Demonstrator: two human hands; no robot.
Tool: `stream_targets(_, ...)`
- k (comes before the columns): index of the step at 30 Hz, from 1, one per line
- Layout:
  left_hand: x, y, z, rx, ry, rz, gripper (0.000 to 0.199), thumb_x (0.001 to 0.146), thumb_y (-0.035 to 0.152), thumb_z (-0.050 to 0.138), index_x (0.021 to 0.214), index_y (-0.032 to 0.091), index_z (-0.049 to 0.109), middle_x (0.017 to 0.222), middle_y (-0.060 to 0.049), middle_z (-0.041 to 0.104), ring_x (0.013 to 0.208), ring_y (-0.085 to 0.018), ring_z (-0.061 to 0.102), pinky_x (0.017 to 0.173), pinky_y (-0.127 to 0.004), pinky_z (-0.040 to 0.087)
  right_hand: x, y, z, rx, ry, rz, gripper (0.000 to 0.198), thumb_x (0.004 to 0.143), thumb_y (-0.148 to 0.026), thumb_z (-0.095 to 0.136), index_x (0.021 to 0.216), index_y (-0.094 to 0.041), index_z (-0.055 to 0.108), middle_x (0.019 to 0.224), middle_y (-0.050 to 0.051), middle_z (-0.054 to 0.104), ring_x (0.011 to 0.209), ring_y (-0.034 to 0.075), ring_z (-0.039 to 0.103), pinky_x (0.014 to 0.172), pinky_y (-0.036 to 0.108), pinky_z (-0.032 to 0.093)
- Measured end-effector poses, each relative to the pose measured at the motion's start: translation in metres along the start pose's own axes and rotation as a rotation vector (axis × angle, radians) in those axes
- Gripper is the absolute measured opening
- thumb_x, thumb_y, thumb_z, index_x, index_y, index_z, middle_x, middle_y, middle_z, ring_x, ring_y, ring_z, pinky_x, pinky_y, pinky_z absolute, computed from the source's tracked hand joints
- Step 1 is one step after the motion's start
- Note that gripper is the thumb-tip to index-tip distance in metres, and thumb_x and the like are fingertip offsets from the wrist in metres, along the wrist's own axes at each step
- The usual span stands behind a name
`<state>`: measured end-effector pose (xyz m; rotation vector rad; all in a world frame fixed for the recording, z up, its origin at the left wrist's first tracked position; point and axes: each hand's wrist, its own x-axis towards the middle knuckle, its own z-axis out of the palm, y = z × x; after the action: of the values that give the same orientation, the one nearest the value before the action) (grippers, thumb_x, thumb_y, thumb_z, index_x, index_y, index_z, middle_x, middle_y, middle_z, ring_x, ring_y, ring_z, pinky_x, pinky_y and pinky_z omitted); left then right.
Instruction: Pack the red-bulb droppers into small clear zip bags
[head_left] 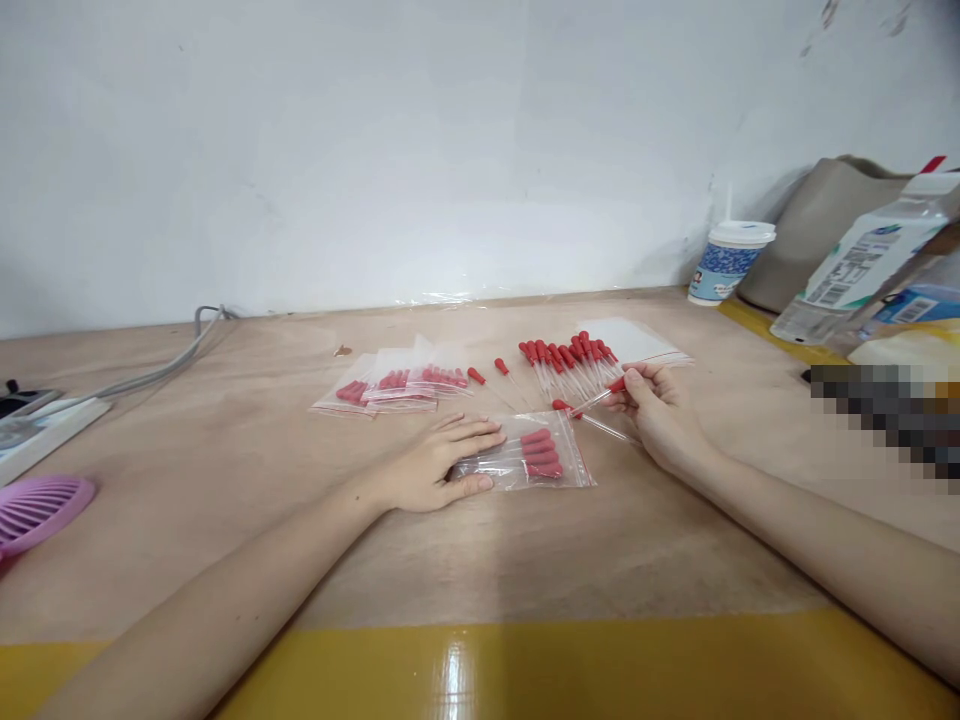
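Observation:
My left hand [442, 462] lies with fingers spread on a clear zip bag [574, 462], which holds several glass droppers with red rubber bulbs [541, 455]. Between the thumb and fingers of my right hand [656, 410] is a dropper [598, 398], gripped at its red bulb, its glass tube pointing left at the bag's open-edge side. Under it another loose dropper [607, 428] lies on the table, bulb to the left. Behind the bag is a pile of loose droppers [566, 355], and two single droppers [501, 367] lie left of the pile.
Filled zip bags [397, 382] overlap at the back left of the bag. Flat bags [637, 340] lie behind the pile. A paper cup [727, 262] and a plastic bottle [862, 260] stand at the right. At the left are a power strip [52, 437] and a pink fan [45, 512].

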<state>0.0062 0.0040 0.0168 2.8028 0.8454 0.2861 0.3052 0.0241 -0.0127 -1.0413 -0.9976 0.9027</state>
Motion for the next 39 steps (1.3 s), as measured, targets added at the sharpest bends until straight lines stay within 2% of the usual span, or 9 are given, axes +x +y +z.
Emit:
stream_targets(7,0.000,0.000,0.001,-0.003,0.002,0.003,0.052,0.089,0.043,0.047,0.137,0.025,0.036,0.143,-0.007,0.038,0.132,-0.022,0.033,0.110,-0.047,0.023,-0.011,-0.002,0.006,0.027,-0.273,0.054,0.039,0.069,-0.051,0.067,0.087,-0.023,0.046,0.074,-0.001,0.062,0.065,0.015,0.066,0.068,0.034,0.056)
stream_targets(15,0.000,0.001,-0.001,-0.013,-0.005,-0.009,0.054,0.089,0.044,0.048,0.137,0.025,0.036,0.143,-0.007,0.037,0.132,-0.023,0.033,0.110,-0.046,0.023,-0.009,-0.005,0.001,-0.038,-0.348,0.036,0.037,0.071,-0.051,0.064,0.088,-0.024,0.045,0.072,-0.002,0.064,0.067,0.015,0.065,0.074,0.036,0.054)
stream_targets(18,0.001,0.002,-0.002,-0.024,0.001,-0.007,0.054,0.089,0.043,0.048,0.138,0.026,0.035,0.143,-0.007,0.037,0.132,-0.023,0.033,0.110,-0.047,0.023,-0.011,-0.007,0.001,-0.178,-0.486,0.017,0.032,0.073,-0.048,0.063,0.086,-0.023,0.048,0.079,0.002,0.067,0.073,0.017,0.065,0.073,0.036,0.053)
stream_targets(20,0.001,0.002,-0.002,-0.030,0.006,-0.005,0.054,0.089,0.043,0.048,0.138,0.026,0.034,0.143,-0.007,0.038,0.132,-0.023,0.033,0.109,-0.047,0.025,-0.012,-0.010,0.001,-0.378,-0.539,-0.089,0.026,0.075,-0.045,0.061,0.085,-0.022,0.053,0.083,0.005,0.067,0.075,0.018,0.063,0.071,0.036,0.051)
stream_targets(24,0.001,0.002,-0.001,-0.032,0.015,-0.001,0.055,0.089,0.043,0.048,0.138,0.025,0.034,0.142,-0.007,0.039,0.131,-0.023,0.034,0.109,-0.046,0.025,-0.010,-0.012,0.001,-0.749,-0.567,-0.429,0.015,0.079,-0.033,0.059,0.086,-0.021,0.062,0.089,0.006,0.067,0.082,0.020,0.060,0.077,0.037,0.046)
stream_targets(26,0.001,0.002,-0.001,-0.029,0.021,0.003,0.055,0.088,0.043,0.049,0.138,0.025,0.034,0.141,-0.007,0.039,0.131,-0.024,0.035,0.109,-0.047,0.026,-0.009,-0.012,0.002,-0.837,-0.580,-0.515,0.013,0.080,-0.031,0.059,0.087,-0.022,0.063,0.090,0.005,0.067,0.086,0.021,0.059,0.080,0.038,0.044)
stream_targets(32,0.002,0.002,0.000,-0.022,0.036,0.026,0.055,0.089,0.041,0.049,0.138,0.024,0.034,0.141,-0.008,0.040,0.130,-0.024,0.036,0.108,-0.046,0.026,-0.009,-0.009,0.011,-0.944,-0.545,-0.584,0.011,0.079,-0.031,0.061,0.086,-0.025,0.067,0.091,0.003,0.070,0.086,0.024,0.058,0.085,0.046,0.038)
stream_targets(35,0.002,0.001,0.000,-0.026,0.043,0.035,0.055,0.088,0.041,0.049,0.138,0.024,0.034,0.141,-0.008,0.040,0.130,-0.024,0.037,0.108,-0.047,0.027,-0.008,-0.005,0.014,-0.897,-0.543,-0.586,0.010,0.079,-0.031,0.063,0.085,-0.027,0.070,0.093,0.003,0.071,0.086,0.024,0.059,0.087,0.049,0.037)
stream_targets(39,0.002,0.000,0.000,-0.042,0.046,0.047,0.055,0.088,0.041,0.051,0.138,0.023,0.035,0.140,-0.008,0.042,0.129,-0.024,0.037,0.108,-0.047,0.027,-0.007,0.002,0.020,-0.776,-0.524,-0.525,0.009,0.077,-0.031,0.064,0.075,-0.025,0.070,0.093,0.004,0.071,0.086,0.022,0.062,0.084,0.045,0.043)
